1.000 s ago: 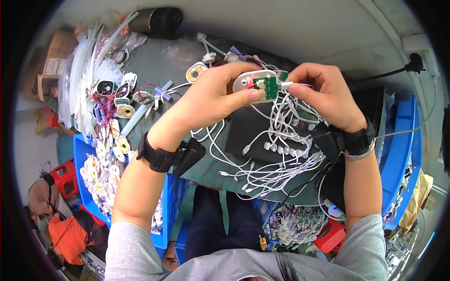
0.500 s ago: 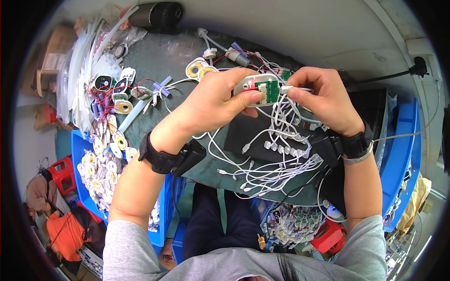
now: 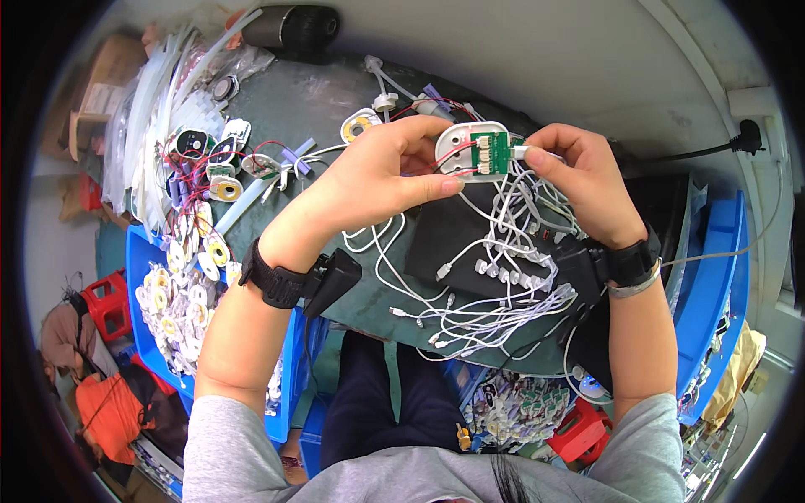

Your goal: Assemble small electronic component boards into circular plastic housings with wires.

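Note:
In my left hand [image 3: 381,176] is a white plastic housing [image 3: 450,144], gripped at its left end with the thumb along the lower edge. A green circuit board [image 3: 498,153] with white sockets and thin red wires sits in the housing's right part, facing up. My right hand [image 3: 583,172] pinches a white cable plug [image 3: 520,152] between thumb and finger. The plug meets the board's right edge; how deep it sits cannot be made out. Below both hands, a bundle of white cables [image 3: 503,205] spreads over a flat black object [image 3: 457,243] on the dark green table [image 3: 360,277].
Wired housings and pads [image 3: 222,172] and clear strips [image 3: 159,126] lie at the left. Blue bins stand left [image 3: 289,369] and right [image 3: 713,285]. A black cylinder [image 3: 293,29] lies at the back, near the wall. Red stools [image 3: 107,306] and another person's orange clothing [image 3: 117,419] appear lower left.
The housing has turned so the board and red wires face up more fully. My left fingers have shifted back toward its left end. The right hand still pinches the plug at the board's edge.

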Motion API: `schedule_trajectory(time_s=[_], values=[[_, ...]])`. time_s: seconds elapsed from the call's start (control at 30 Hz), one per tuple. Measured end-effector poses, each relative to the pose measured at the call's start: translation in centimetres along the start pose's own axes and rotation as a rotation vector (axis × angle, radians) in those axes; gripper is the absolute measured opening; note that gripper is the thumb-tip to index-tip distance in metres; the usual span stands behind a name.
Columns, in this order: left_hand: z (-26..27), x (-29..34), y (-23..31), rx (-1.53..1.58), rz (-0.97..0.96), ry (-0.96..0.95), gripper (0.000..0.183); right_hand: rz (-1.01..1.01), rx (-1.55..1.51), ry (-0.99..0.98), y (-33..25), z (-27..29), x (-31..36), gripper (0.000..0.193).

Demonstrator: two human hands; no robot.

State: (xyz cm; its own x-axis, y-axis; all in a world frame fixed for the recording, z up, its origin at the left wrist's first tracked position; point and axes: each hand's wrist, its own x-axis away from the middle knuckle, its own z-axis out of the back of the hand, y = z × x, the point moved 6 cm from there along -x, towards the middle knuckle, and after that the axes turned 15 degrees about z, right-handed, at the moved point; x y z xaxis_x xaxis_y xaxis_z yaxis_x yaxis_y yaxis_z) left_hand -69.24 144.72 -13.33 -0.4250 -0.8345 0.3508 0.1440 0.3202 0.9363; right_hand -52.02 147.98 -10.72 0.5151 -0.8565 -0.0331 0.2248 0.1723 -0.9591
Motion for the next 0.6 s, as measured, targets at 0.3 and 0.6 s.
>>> schedule_trajectory(time_s=[0.3, 0.6], values=[[1.0, -0.4, 1.3, -0.192, 0.03, 0.086, 0.038, -0.032, -0.094, 0.007, 0.3, -0.2, -0.6, 0.016], [6.5, -0.3, 1.1, -0.488, -0.17, 0.592, 0.033, -0.118, 0.423, -0.092, 2.2, -0.7, -3.6, 0.02]])
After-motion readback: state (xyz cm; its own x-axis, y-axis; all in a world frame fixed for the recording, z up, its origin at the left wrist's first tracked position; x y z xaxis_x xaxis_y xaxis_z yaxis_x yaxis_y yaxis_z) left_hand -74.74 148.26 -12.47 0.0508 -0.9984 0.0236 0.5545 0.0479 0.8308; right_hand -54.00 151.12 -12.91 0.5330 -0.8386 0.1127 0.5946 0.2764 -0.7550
